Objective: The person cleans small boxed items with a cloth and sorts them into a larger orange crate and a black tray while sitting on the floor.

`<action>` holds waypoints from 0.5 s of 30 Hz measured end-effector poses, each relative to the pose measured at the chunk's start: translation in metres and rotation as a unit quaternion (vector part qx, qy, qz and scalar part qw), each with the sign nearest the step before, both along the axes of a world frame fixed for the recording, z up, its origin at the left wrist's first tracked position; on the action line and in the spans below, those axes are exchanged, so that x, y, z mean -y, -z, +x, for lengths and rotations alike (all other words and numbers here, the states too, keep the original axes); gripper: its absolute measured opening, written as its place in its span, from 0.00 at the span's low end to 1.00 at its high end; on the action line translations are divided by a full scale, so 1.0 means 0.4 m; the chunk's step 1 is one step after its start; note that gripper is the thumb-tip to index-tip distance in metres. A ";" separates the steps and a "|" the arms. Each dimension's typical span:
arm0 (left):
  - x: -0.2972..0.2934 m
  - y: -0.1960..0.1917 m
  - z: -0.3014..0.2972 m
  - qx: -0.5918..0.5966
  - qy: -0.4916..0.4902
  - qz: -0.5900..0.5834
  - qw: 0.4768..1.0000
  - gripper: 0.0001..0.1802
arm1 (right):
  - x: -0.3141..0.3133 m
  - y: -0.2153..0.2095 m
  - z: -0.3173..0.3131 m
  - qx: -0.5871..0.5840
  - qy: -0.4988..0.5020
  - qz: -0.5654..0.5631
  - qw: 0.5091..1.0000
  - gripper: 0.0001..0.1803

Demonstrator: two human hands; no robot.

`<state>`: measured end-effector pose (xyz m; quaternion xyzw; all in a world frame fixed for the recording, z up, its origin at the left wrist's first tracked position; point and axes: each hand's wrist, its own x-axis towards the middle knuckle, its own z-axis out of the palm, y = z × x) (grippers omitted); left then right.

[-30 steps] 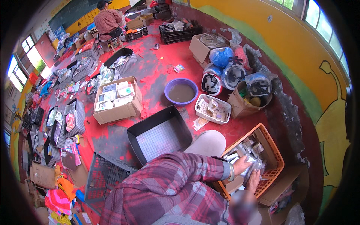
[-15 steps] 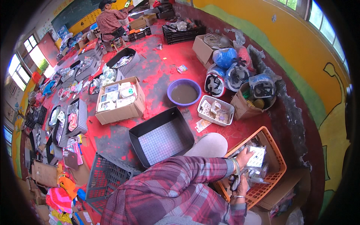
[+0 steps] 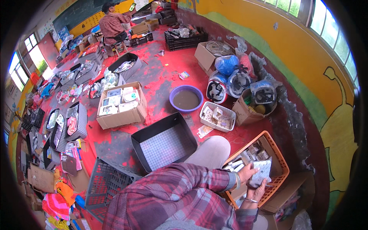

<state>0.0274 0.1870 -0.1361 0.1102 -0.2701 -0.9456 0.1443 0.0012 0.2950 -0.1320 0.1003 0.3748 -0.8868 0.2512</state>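
Over the orange basket [image 3: 283, 167] I hold a flat white packet [image 3: 262, 167] that looks wrapped in clear plastic. My left hand [image 3: 246, 173] is closed on its left edge, thumb on top. My right hand [image 3: 257, 190] grips its lower edge from the near side. What is inside the packet cannot be made out. Below it in the basket lie several small boxes [image 3: 263, 155] and pale packets, partly hidden by my hands.
Left of my knee stands a black bin [image 3: 164, 151] with a grey patterned bottom, beside a dark crate [image 3: 105, 188]. Ahead are a purple basin [image 3: 186, 99] of murky water, a white basket [image 3: 217, 116] and a cardboard box [image 3: 122, 105]. Another person [image 3: 113, 27] sits far off.
My hands have come together on the white packet, which is tilted more upright. The loose plastic pieces no longer cover the basket's contents, so the small boxes show.
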 end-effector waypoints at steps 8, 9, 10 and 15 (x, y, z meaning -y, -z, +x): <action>0.096 -0.115 0.084 0.099 0.225 -0.150 0.958 0.48 | -0.124 -0.087 -0.038 -0.139 0.004 0.138 0.981 0.19; 0.102 -0.089 0.075 0.085 0.260 -0.128 0.953 0.47 | -0.118 -0.103 -0.030 -0.172 -0.010 0.199 0.965 0.18; 0.103 -0.098 0.075 0.070 0.299 -0.128 0.943 0.43 | -0.109 -0.106 -0.026 -0.194 -0.025 0.211 0.958 0.17; 0.051 -0.044 0.077 0.011 0.284 0.006 0.959 0.19 | -0.066 -0.087 0.007 -0.279 -0.069 0.244 0.926 0.13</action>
